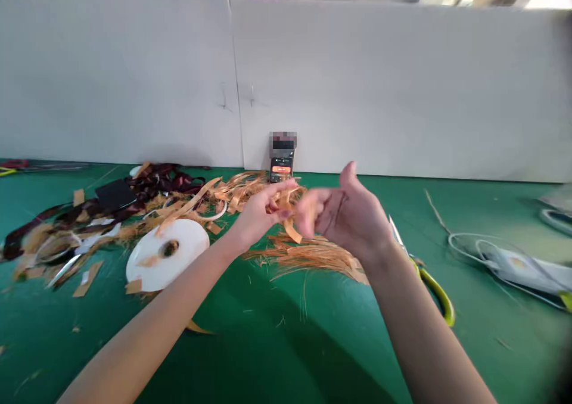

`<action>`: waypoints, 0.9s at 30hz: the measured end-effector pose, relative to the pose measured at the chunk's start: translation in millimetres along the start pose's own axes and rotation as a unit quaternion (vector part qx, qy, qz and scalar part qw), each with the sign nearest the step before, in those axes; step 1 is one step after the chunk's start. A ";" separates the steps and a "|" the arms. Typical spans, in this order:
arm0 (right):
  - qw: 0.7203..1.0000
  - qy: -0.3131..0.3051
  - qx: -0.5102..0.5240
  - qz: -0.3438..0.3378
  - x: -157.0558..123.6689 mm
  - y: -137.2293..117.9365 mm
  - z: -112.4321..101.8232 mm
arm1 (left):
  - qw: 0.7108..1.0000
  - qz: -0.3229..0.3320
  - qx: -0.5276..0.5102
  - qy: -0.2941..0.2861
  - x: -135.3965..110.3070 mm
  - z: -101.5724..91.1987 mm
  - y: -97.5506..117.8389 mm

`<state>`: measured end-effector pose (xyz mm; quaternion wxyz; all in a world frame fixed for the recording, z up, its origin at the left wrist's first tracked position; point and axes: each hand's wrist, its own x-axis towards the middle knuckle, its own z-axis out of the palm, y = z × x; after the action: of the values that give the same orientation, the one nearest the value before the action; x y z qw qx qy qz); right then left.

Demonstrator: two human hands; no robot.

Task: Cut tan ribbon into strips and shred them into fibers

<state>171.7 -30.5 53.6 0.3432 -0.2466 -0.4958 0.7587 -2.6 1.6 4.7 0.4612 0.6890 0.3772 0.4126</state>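
Observation:
Both my hands are raised over a green table (277, 344). My left hand (261, 210) is closed, pinching an orange ribbon strip (288, 213) that loops between the two hands. My right hand (346, 213) sits just right of it, palm turned toward me, fingers curled and blurred by motion, touching the same strip. Below the hands lies a heap of frayed orange fibres (313, 258). A white tape roll (167, 252) lies flat to the lower left of my left hand.
Orange ribbon scraps and dark red ribbon (156, 183) litter the left of the table. Yellow-handled scissors (429, 279) lie right of my right wrist. A phone (282, 159) leans on the white partition. A glue gun with cord (513, 267) lies at the far right.

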 end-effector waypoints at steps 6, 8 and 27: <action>0.955 0.243 -0.138 0.101 1.1 8.0 -14.8 | 1.000 0.021 -0.013 -0.001 -1.3 -3.7 7.1; 0.936 0.330 -0.090 -0.085 7.6 9.6 -11.8 | 1.000 0.014 -0.015 0.001 -1.8 -1.9 4.5; 0.963 0.193 -0.177 -0.062 -0.9 -3.6 12.4 | 0.999 -0.024 -0.018 0.013 1.0 0.6 -3.2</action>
<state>164.4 -37.4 61.7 0.4300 -0.4137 -0.5606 0.5742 -2.2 3.2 1.8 0.4784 0.6660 0.3921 0.4171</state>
